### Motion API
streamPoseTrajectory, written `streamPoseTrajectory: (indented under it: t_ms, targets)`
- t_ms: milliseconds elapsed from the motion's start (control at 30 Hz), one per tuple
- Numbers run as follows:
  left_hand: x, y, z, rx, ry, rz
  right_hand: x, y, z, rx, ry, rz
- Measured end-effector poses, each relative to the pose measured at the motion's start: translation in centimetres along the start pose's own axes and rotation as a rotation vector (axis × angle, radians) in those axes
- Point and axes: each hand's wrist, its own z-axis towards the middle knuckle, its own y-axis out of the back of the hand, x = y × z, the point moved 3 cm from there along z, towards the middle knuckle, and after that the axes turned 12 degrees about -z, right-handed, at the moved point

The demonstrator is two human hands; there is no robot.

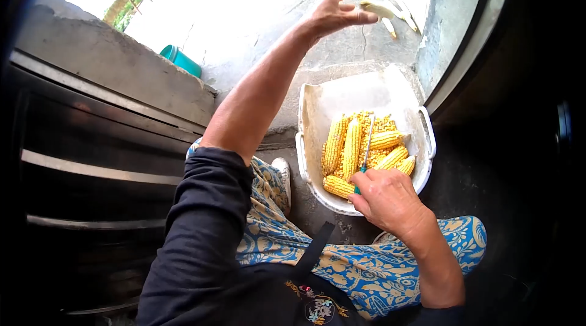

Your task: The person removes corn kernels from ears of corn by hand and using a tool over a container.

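My left hand (339,16) is stretched far forward beyond the tub, its fingers apart and nothing in it. Close to its fingertips, several pale stripped corn cobs (379,8) lie on the concrete. In my right hand (394,199) is a screwdriver (368,146) with a teal handle, its long metal shaft pointing away from me over the corn. A white plastic tub (378,90) with side handles stands before my knees. Inside it, several yellow ears of corn (351,150) rest on loose kernels (382,123); my right hand covers part of the nearest ones.
A teal bucket (182,61) lies tilted by the low wall (110,60) at left. The doorway wall (448,21) rises at right. My patterned trousers and one shoe (282,182) are close to the tub. Bright ground stretches outside.
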Motion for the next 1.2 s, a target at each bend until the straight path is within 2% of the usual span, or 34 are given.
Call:
streamPoseTrajectory:
  t_ms: [33,133,167,200,333,433,667,733,767,833,933,1033,1133,1200]
  targets:
    - [0.1,0.8,0.6,-0.107,-0.045,-0.052,0.0,-0.2,0.0,0.019,0.002,-0.008]
    - [2.7,1.5,-0.5,-0.200,-0.001,-0.013,0.1,-0.3,0.0,-0.016,0.021,0.011]
    - [4.7,1.9,-1.1,-0.196,0.084,0.024,0.1,-0.2,-0.1,-0.020,0.022,0.041]
    - [7.0,2.8,-1.9,-0.179,0.164,-0.075,0.1,-0.3,-0.2,0.003,0.023,0.042]
    - [16.8,8.5,-7.2,-0.691,0.435,-0.255,0.4,-0.6,-0.1,0.028,0.046,0.052]
    - [24.3,11.8,-11.3,-0.926,0.553,-0.203,0.5,-0.8,0.0,0.070,0.053,0.073]
    - [35.3,11.9,-17.0,-0.875,0.792,0.024,0.0,-1.6,0.6,0.188,0.057,0.213]
    - [38.4,12.0,-17.1,-0.838,0.821,0.092,-0.3,-2.3,0.5,0.356,0.016,0.256]
    - [39.6,12.7,-17.3,-0.842,0.846,0.099,-0.4,-3.1,0.5,0.217,0.029,0.243]
    - [41.1,12.8,-16.9,-0.855,0.856,0.087,-0.5,-3.3,0.2,0.311,0.004,0.278]
    - [43.3,14.3,-16.4,-0.748,0.913,0.108,0.0,-4.4,-0.3,0.397,-0.042,0.371]
    - [44.4,15.9,-16.1,-0.645,0.981,0.224,0.7,-5.4,-0.8,0.280,-0.036,0.367]
    - [44.6,17.0,-15.6,-0.551,1.029,0.209,1.0,-5.7,-1.3,0.408,-0.013,0.461]
    - [43.8,17.0,-15.0,-0.434,1.049,0.323,1.2,-6.1,-1.6,0.406,-0.030,0.468]
